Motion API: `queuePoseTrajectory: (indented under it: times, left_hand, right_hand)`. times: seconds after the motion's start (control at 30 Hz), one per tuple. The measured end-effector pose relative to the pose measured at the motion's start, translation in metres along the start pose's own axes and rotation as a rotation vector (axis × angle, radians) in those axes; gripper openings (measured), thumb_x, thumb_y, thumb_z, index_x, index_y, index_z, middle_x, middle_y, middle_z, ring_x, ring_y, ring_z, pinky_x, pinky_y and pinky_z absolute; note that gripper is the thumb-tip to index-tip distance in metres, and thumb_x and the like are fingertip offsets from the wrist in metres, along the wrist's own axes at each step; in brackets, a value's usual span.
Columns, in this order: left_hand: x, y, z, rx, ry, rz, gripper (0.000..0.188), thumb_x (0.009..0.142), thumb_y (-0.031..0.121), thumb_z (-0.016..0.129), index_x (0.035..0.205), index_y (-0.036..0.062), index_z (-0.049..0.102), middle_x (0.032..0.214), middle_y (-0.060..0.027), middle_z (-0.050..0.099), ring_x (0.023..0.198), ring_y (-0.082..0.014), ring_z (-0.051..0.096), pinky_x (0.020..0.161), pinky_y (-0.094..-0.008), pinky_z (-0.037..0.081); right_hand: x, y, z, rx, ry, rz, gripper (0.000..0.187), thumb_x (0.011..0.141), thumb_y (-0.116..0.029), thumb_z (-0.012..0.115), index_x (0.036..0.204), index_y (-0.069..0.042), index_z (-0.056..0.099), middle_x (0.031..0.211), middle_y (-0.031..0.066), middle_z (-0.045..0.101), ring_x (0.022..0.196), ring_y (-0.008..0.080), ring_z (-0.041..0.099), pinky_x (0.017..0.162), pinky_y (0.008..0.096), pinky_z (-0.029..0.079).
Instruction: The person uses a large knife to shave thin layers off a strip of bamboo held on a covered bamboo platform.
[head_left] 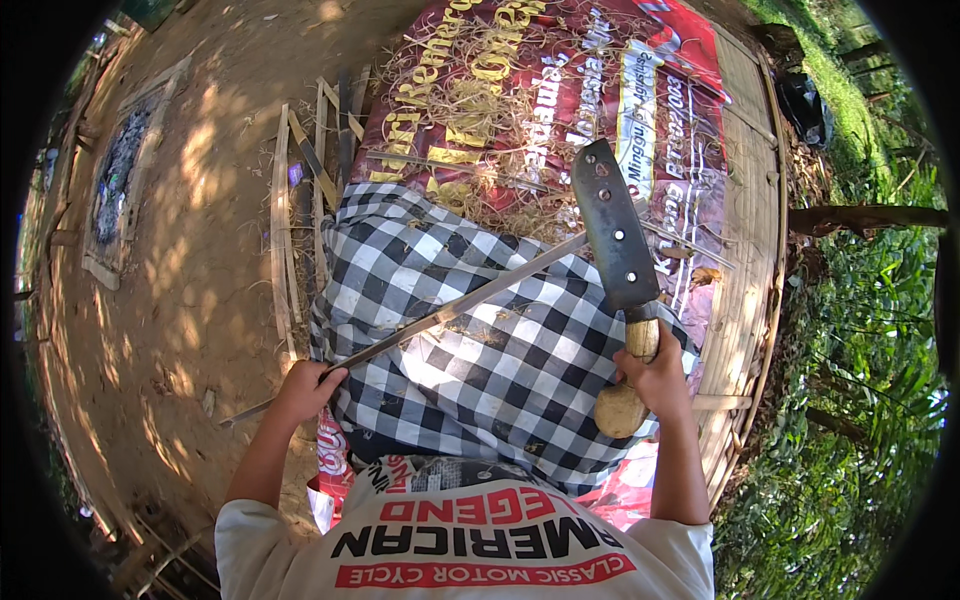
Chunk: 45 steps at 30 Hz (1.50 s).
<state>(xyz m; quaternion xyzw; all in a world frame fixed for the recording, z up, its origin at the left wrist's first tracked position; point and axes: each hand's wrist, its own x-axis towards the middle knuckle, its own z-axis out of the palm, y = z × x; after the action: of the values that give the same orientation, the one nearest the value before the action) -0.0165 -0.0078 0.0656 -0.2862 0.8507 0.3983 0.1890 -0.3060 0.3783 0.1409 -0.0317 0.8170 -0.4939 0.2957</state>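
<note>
My left hand [305, 388] is closed round a long, thin bamboo strip [455, 308]. From a short end behind that hand, the strip slants up and right over my lap to the blade. In my right hand [655, 372] is a machete [615, 230] with a wide dark blade, several holes along it, and a pale wooden handle with a bulbous end. Its blade points away from me and crosses the strip; I cannot tell whether they touch. A black-and-white checkered cloth [480, 370] covers my lap, with small shavings on it.
A red printed banner [690, 130] spreads in front of me, strewn with curly shavings [490, 100]. It lies on a bamboo platform [745, 250]. Bamboo slats [283, 230] stand along its left side. A framed ash bed [125, 165] is on the dirt floor; plants grow at right.
</note>
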Motion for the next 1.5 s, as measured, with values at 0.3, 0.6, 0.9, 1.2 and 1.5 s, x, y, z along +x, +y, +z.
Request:
queuePoseTrajectory:
  times: [0.3,0.6,0.9,1.2,1.5]
  left_hand:
    - [0.0,-0.007,0.011,0.012,0.048,-0.034,0.038,0.088,0.034,0.065,0.076,-0.0019,0.066,0.057,-0.0201,0.054,0.051,-0.0331,0.054,0.051,-0.0389,0.042]
    - [-0.004,-0.019,0.023,0.004,0.187,0.075,0.038,0.087,0.031,0.066,0.068,-0.0018,0.06,0.055,-0.0204,0.052,0.049,-0.0355,0.054,0.049,-0.04,0.04]
    - [-0.006,-0.025,0.041,0.023,0.339,0.146,0.035,0.086,0.03,0.067,0.068,0.0002,0.06,0.056,-0.0197,0.054,0.053,-0.0382,0.057,0.049,-0.0416,0.042]
    - [-0.008,-0.023,0.041,0.101,0.345,0.124,0.032,0.086,0.029,0.068,0.07,0.0014,0.062,0.057,-0.0195,0.055,0.053,-0.0389,0.057,0.049,-0.0415,0.043]
    - [-0.008,-0.02,0.039,0.109,0.357,0.131,0.033,0.085,0.027,0.068,0.068,0.0008,0.059,0.057,-0.0203,0.055,0.053,-0.0394,0.057,0.048,-0.0413,0.042]
  right_hand:
    - [-0.008,-0.004,-0.025,0.24,-0.029,0.004,0.061,0.068,0.01,0.062,0.125,0.003,0.041,0.085,0.0087,0.057,0.071,0.0161,0.06,0.062,0.031,0.053]
    - [-0.033,0.031,-0.011,0.159,0.126,0.108,0.075,0.071,0.006,0.07,0.138,0.0,0.038,0.098,0.0108,0.063,0.088,0.0164,0.062,0.078,0.0296,0.051]
    - [-0.023,0.012,0.012,-0.327,0.338,-0.225,0.073,0.073,-0.002,0.073,0.14,-0.006,0.043,0.106,0.0181,0.067,0.097,0.0243,0.067,0.086,0.035,0.051]
    - [-0.027,-0.01,0.033,-0.425,0.105,-0.232,0.077,0.068,0.001,0.067,0.141,-0.01,0.043,0.101,0.0253,0.067,0.097,0.0421,0.065,0.083,0.0422,0.053]
    - [0.005,-0.001,0.038,-0.564,0.344,-0.214,0.064,0.068,-0.004,0.068,0.128,0.0,0.045,0.086,0.0259,0.066,0.082,0.0428,0.066,0.072,0.0455,0.052]
